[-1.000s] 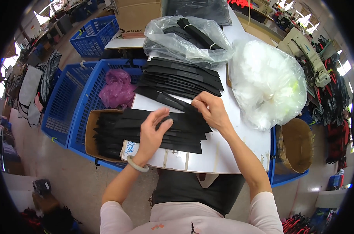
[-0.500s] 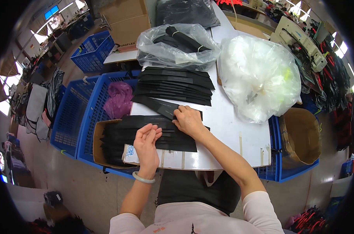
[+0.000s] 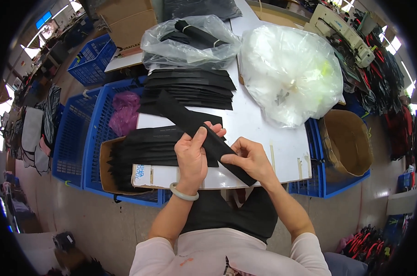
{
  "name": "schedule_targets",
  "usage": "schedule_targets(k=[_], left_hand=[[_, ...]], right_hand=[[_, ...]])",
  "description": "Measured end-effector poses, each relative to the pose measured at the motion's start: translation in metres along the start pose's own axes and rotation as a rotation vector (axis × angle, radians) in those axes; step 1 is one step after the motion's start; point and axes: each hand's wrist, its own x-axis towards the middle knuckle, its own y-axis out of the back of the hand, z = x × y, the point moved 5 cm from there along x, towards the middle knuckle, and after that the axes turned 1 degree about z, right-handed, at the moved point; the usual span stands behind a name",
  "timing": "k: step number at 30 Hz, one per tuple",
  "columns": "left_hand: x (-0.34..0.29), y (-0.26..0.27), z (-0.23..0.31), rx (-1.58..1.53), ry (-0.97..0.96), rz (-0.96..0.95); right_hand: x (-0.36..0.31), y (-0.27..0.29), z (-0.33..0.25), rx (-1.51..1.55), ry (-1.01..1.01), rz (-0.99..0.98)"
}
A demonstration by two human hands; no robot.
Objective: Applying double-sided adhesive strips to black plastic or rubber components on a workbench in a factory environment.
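Observation:
A long black fabric strip [image 3: 185,114] is held slantwise above the table's near edge. My left hand [image 3: 192,154] grips its middle, thumb on top and fingers beneath. Lower down the strip, my right hand [image 3: 250,158] pinches its edge between thumb and fingers. Behind and below the strip lies a near stack of black fabric strips [image 3: 155,142], partly covered by my left hand. Farther back rests another fanned stack of black strips [image 3: 190,87]. More black pieces fill a cardboard box [image 3: 106,177] at the table's left side.
The white table [image 3: 282,158] has blue crates [image 3: 86,138] along its left. Clear bags stand at the back, one with bundled black strips [image 3: 197,34], one bulging with white contents [image 3: 291,78]. An open carton [image 3: 346,142] sits in a crate at right. A sewing machine [image 3: 342,32] stands beyond.
A black strip has been lifted off the near stack and brought toward me. My left hand, empty before, now grips it too. The whole view has shifted slightly.

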Motion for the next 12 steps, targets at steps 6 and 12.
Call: schedule_targets(k=[6,12], left_hand=[[-0.015,-0.029,-0.033,0.091,0.038,0.023],[-0.013,-0.048,-0.071,0.031,0.115,0.003]], right_hand=[[-0.04,0.028,0.01,0.156,-0.05,0.104],[-0.051,0.045,0.028,-0.021,0.061,0.305]])
